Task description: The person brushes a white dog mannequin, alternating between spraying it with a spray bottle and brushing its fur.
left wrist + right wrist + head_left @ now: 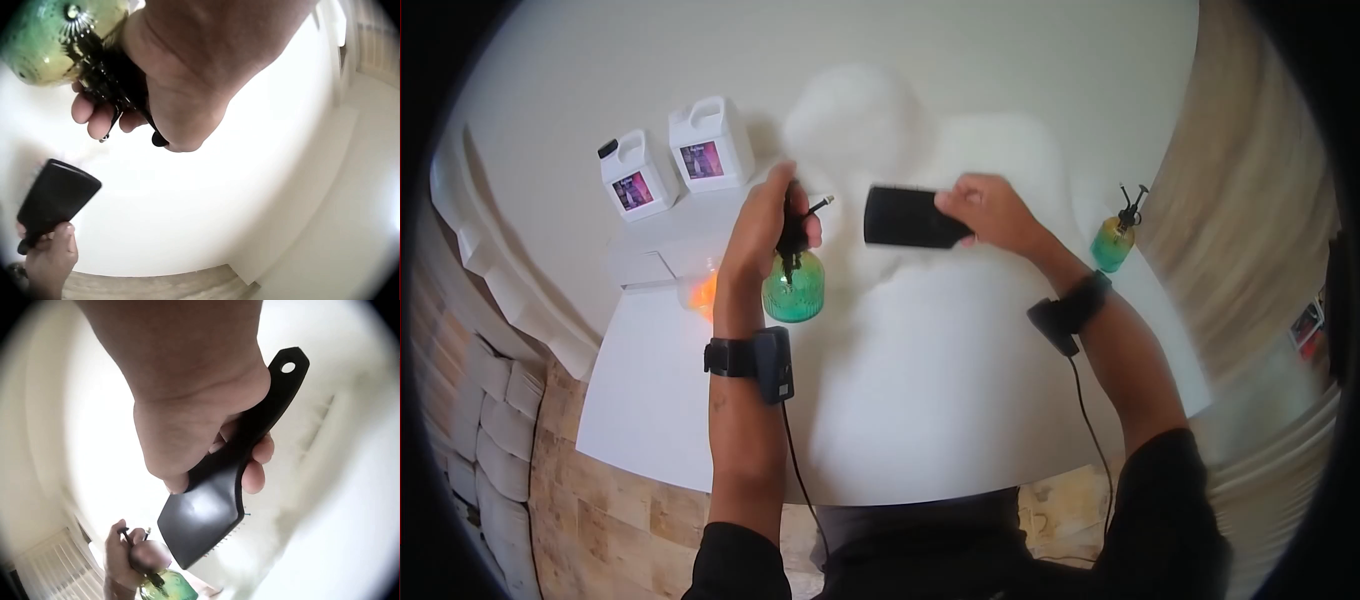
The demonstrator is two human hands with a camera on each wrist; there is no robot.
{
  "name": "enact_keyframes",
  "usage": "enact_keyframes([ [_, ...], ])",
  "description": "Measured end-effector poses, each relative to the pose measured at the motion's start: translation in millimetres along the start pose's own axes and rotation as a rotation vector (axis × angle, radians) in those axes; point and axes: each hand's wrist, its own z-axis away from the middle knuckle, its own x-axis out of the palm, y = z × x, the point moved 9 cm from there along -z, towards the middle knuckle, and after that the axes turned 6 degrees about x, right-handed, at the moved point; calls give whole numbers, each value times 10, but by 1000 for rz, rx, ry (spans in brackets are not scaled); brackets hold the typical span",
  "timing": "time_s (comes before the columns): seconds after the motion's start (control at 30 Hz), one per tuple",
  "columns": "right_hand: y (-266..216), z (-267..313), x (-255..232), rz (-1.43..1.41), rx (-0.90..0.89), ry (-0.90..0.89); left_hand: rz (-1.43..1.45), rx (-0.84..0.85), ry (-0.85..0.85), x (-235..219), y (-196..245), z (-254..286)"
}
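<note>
My left hand [775,225] grips a spray bottle [794,290] by its black pump top, with the ribbed yellow-green glass body hanging below the fingers. The thin nozzle points to the right, toward the brush. In my right hand [992,215] is a black paddle hairbrush [910,217], pinched where the handle meets the head. Its flat back faces up, and the right wrist view shows the holed handle [265,406] running back past the palm, with bristles on the underside. Beyond both hands lies a white fluffy mass [855,120], rounded at the left and spreading to the right.
Two white jugs [712,150] with purple labels stand at the back left. A second yellow-green spray bottle [1113,245] is at the right side of the white table [930,400]. Something bright orange [703,295] shows beside my left forearm. Cables hang from both wrist cameras.
</note>
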Motion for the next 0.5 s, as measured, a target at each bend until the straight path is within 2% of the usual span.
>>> enact_keyframes([
  [0.07,-143,-103,-95,-132,-34,111,-23,5,21,-7,46,38],
  [0.13,-224,-149,-112,-116,-28,167,-9,6,18,-31,48,56],
  [0.23,-95,-142,32,-89,-17,144,2,22,41,-121,125,93],
  [0.33,143,-54,281,106,62,-24,4,44,56,-256,168,111],
  [0.4,320,23,428,115,104,-131,7,69,46,-283,191,110],
  [0.47,204,76,461,182,92,-135,-1,68,14,-255,180,106],
  [0.5,130,69,407,135,90,-74,18,71,28,-263,160,88],
])
